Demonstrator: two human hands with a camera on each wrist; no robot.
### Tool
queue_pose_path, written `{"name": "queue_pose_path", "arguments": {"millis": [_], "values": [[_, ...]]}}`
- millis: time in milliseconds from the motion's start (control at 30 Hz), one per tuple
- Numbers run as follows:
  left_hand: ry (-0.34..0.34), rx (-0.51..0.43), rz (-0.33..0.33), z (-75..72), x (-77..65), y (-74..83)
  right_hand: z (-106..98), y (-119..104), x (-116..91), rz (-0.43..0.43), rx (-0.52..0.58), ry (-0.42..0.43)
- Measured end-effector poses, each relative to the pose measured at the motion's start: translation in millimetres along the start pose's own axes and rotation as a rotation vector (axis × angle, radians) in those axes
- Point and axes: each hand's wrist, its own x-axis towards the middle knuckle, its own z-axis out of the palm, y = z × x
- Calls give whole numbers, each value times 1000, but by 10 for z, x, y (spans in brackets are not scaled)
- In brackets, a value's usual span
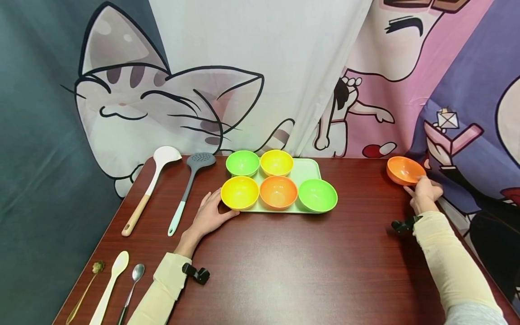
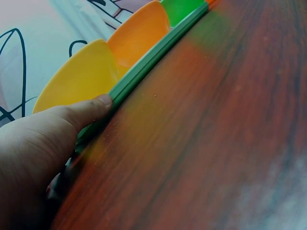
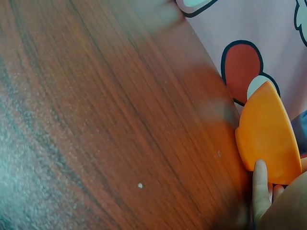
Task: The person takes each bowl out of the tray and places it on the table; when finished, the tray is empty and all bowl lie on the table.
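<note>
My left hand [image 1: 209, 216] rests at the front left corner of a pale green tray [image 1: 306, 169], beside a yellow bowl [image 1: 239, 193]. In the left wrist view its thumb [image 2: 96, 108], nearly straight, touches the tray's edge below that bowl; the other fingers are partly hidden. Green, yellow and orange bowls stand on the tray, among them an orange bowl [image 1: 278, 193] and a green bowl [image 1: 318, 196] in the front row. Far right, my right hand [image 1: 424, 195] grips a separate orange bowl [image 1: 404, 170] by its near right side, tilted in the right wrist view.
To the left lie a white ladle [image 1: 162, 158] with a wooden handle and a grey slotted turner [image 1: 195, 167]. Nearer are a small gold spoon [image 1: 87, 291], a cream spoon [image 1: 111, 282] and a metal spoon [image 1: 136, 280]. A printed curtain [image 1: 260, 36] hangs behind the table.
</note>
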Motion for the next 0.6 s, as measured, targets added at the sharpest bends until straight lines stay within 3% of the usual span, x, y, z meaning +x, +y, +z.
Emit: {"name": "queue_pose_path", "arguments": {"millis": [367,600], "values": [[-3,-5,-1,2,-3,-4,-15,8,-2,1,-12,8],[-4,-4,-7,-5,1,-5,-28,21,-22,23,35,-20]]}}
